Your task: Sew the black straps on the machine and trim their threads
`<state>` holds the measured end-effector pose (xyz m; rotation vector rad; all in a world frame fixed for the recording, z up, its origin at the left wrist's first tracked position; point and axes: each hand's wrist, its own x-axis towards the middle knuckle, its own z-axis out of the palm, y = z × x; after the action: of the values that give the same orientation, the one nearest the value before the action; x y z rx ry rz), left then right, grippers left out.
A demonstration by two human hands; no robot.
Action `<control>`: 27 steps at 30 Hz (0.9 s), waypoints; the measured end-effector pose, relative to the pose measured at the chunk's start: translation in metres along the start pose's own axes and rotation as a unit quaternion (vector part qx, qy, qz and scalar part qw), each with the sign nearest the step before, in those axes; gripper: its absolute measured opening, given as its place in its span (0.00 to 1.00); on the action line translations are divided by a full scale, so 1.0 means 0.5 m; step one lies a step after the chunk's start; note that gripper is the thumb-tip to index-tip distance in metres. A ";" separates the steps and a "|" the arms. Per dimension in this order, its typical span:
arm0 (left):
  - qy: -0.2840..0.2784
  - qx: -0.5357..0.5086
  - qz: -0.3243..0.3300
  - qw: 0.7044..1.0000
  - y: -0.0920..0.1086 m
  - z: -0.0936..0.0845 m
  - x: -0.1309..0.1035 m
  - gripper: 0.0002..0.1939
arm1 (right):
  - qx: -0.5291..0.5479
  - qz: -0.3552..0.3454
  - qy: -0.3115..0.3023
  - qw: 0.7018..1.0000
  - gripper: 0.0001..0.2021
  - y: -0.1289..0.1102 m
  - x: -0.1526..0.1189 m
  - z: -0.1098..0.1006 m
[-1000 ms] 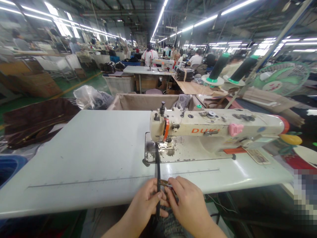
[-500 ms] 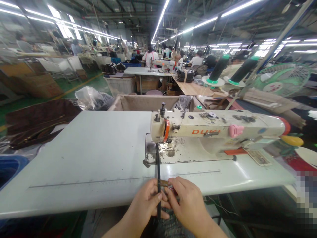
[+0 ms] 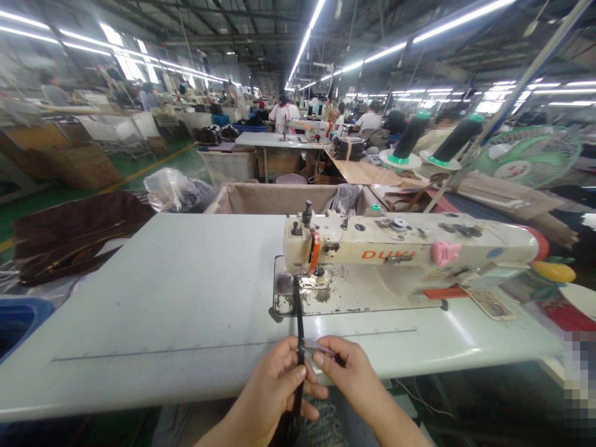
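A narrow black strap [image 3: 299, 320] runs from under the presser foot of the sewing machine [image 3: 405, 239] down over the table's front edge. My left hand [image 3: 272, 382] pinches this strap between thumb and fingers, just in front of the edge. Close on its right, my right hand [image 3: 351, 370] is closed around small thread snips [image 3: 311, 349] with a pinkish handle. Their metal tips point left and reach the strap; whether they touch it I cannot tell. The strap's lower end drops out of sight below my left hand.
The pale table [image 3: 186, 292] carries a printed ruler line along its front. A fabric-lined bin [image 3: 265, 197] stands behind it. Brown cloth [image 3: 79, 233] and a blue tub [image 3: 23, 320] lie to the left. Thread cones [image 3: 410, 139] and a green fan [image 3: 531, 158] stand at the right.
The snips have turned in my right hand, so their metal tips now show against the strap. My left hand keeps its hold. The whole view has shifted slightly downward.
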<state>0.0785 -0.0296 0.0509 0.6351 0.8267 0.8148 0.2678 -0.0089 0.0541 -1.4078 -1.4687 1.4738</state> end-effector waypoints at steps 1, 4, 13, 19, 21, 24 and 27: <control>0.001 -0.003 0.001 1.000 0.000 0.002 0.002 0.33 | 0.006 0.006 -0.003 1.000 0.22 0.000 0.003 -0.002; 0.000 0.000 0.007 1.000 -0.002 0.002 0.007 0.35 | 0.036 0.020 -0.019 0.999 0.24 -0.005 0.010 -0.005; -0.031 0.040 -0.003 0.999 -0.035 -0.031 0.017 0.28 | -0.234 -0.055 0.074 0.968 0.13 -0.041 -0.023 0.004; -0.014 0.041 0.008 0.999 -0.029 -0.026 0.012 0.31 | 0.065 0.039 -0.004 0.997 0.22 -0.009 -0.008 0.017; -0.014 0.046 0.017 0.999 -0.024 -0.025 0.014 0.30 | 0.181 0.068 -0.022 0.981 0.25 0.001 -0.005 0.021; -0.015 0.051 0.021 0.998 -0.021 -0.024 0.019 0.29 | 0.246 0.104 -0.028 0.963 0.25 0.001 -0.011 0.024; -0.007 0.057 0.016 0.998 -0.021 -0.024 0.021 0.30 | 0.244 0.125 -0.039 0.961 0.26 -0.007 -0.018 0.023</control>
<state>0.0770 -0.0245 0.0329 0.7550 0.8574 0.7951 0.2582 -0.0200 0.0572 -1.2620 -0.8963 1.9072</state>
